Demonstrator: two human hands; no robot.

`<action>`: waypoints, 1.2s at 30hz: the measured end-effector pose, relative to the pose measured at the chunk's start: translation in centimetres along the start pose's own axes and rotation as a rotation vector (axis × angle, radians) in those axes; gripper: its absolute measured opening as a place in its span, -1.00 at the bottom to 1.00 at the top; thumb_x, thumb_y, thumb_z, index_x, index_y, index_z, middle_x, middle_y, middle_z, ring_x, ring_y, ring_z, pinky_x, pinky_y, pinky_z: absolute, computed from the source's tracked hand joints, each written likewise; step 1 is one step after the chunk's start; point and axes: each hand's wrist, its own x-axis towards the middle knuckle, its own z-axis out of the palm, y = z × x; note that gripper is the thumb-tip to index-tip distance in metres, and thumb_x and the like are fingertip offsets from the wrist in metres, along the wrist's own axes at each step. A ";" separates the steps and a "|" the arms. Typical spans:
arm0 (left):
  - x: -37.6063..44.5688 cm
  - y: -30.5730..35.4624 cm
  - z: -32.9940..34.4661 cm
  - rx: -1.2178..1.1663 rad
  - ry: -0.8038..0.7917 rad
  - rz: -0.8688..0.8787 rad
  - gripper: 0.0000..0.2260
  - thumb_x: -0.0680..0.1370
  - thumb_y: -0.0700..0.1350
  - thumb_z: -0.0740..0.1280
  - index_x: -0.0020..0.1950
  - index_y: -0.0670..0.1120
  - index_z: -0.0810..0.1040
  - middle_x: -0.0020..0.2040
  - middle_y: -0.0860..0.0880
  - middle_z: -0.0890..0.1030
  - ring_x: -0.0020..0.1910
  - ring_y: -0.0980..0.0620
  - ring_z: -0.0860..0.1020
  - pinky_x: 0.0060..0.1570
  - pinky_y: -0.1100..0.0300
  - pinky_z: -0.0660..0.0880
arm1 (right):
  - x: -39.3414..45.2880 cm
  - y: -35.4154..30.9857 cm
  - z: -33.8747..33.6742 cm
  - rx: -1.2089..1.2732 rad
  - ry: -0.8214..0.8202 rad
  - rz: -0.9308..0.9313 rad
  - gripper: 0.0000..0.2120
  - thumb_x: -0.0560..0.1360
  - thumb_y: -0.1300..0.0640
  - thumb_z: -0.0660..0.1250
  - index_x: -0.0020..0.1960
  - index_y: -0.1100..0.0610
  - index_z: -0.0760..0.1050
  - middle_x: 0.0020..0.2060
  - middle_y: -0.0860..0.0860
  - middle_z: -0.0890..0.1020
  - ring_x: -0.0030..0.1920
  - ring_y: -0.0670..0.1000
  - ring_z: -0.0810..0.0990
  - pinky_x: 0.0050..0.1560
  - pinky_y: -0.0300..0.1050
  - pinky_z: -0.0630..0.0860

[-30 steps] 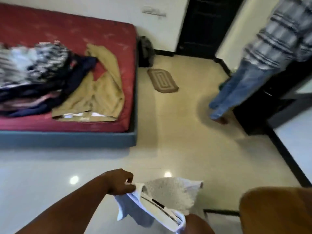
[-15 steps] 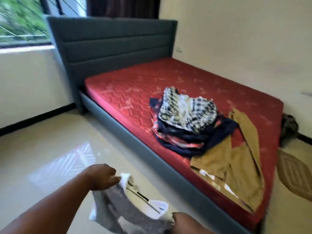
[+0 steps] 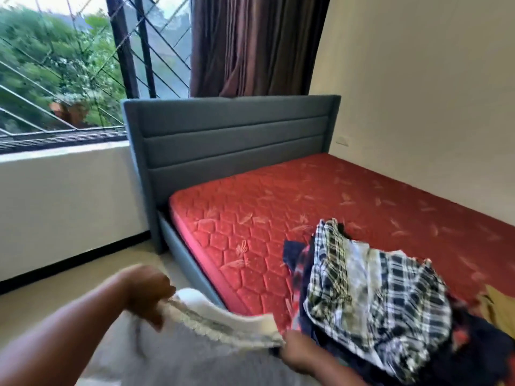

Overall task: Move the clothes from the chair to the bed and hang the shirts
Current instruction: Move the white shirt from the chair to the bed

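Both your hands grip one pale shirt, stretched between them.

Your left hand (image 3: 146, 292) curls round its white collar edge; your right hand (image 3: 299, 355) pinches the shirt (image 3: 223, 321) just beside the clothes pile (image 3: 373, 299) on the bed (image 3: 250, 218).

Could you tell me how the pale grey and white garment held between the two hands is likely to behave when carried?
The pale grey and white garment looks floppy: it sags between the left hand and right hand. Probably light, since fingertip grips hold it. Its loose lower part may drag.
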 end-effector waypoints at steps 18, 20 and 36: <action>36.4 -18.5 -40.4 -1.498 1.448 -0.241 -0.79 0.62 -0.14 0.10 -0.10 -0.16 0.47 0.07 -0.29 0.58 0.09 -0.23 0.52 0.03 0.00 0.37 | 15.2 -5.5 -55.6 0.253 1.678 -0.144 -0.64 0.44 0.06 0.13 0.11 0.06 0.60 0.02 0.14 0.65 0.05 0.22 0.59 -0.03 -0.01 0.45; 39.0 -17.6 -40.8 -1.516 1.514 -0.140 -0.80 0.63 -0.15 0.11 -0.13 -0.17 0.43 0.01 -0.32 0.57 0.02 -0.23 0.51 -0.09 0.05 0.29 | 17.1 -3.8 -55.5 0.263 1.720 -0.099 -0.64 0.44 0.07 0.14 0.13 0.05 0.59 0.04 0.14 0.64 0.06 0.20 0.58 -0.01 -0.02 0.44; 48.0 -7.3 2.6 -0.218 -0.065 0.071 -0.65 0.53 0.09 0.15 0.27 0.11 0.54 0.26 -0.02 0.53 0.34 -0.10 0.41 0.28 -0.04 0.31 | 29.6 16.1 -15.6 -0.278 0.170 0.156 -0.52 -0.18 0.06 0.67 -0.32 -0.20 0.60 -0.44 -0.15 0.54 -0.44 -0.11 0.56 -0.47 -0.19 0.34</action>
